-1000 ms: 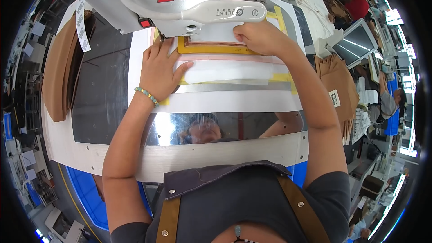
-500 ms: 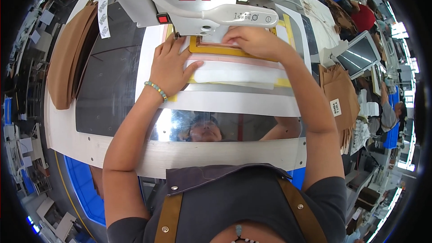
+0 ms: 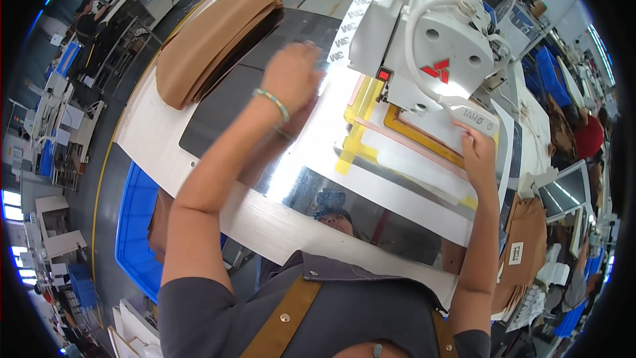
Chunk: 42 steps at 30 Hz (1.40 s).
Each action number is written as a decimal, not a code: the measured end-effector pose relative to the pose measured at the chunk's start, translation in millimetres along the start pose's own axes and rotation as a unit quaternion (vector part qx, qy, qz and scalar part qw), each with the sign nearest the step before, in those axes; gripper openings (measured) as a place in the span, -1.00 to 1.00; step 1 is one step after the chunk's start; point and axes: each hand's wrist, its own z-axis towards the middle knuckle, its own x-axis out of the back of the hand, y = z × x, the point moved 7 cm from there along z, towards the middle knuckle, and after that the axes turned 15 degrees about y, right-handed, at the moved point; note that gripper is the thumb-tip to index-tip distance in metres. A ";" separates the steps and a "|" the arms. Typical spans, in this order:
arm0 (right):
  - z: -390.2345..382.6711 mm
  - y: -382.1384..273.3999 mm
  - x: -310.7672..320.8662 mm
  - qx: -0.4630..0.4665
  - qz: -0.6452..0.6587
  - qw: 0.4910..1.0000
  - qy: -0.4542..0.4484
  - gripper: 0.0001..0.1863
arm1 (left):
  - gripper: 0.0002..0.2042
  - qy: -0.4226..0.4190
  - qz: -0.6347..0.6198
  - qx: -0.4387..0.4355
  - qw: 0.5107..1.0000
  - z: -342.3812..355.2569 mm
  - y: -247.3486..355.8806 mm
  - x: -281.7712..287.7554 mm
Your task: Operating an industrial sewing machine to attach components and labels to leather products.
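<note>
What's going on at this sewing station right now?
A person stands at an industrial sewing machine on a white table. The right hand rests on the white template with yellow tape, just below the machine head. The left hand is lifted and blurred over the dark panel, toward a stack of brown leather pieces. A shiny metal plate lies in front of the person.
</note>
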 end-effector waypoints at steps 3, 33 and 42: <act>-9.3 19.8 29.6 0.002 0.032 0.996 0.085 -0.79 | -0.83 0.008 0.213 0.017 0.977 32.7 -109.9 16.8; -44.1 -108.7 -32.0 0.301 0.010 0.953 -0.019 -0.77 | -0.81 -0.075 -0.044 -0.109 0.990 -88.2 11.5 69.8; -66.8 -174.3 -132.3 0.500 -0.094 0.860 -0.032 -0.80 | -0.75 -0.030 0.011 -0.135 0.990 -115.1 30.3 95.9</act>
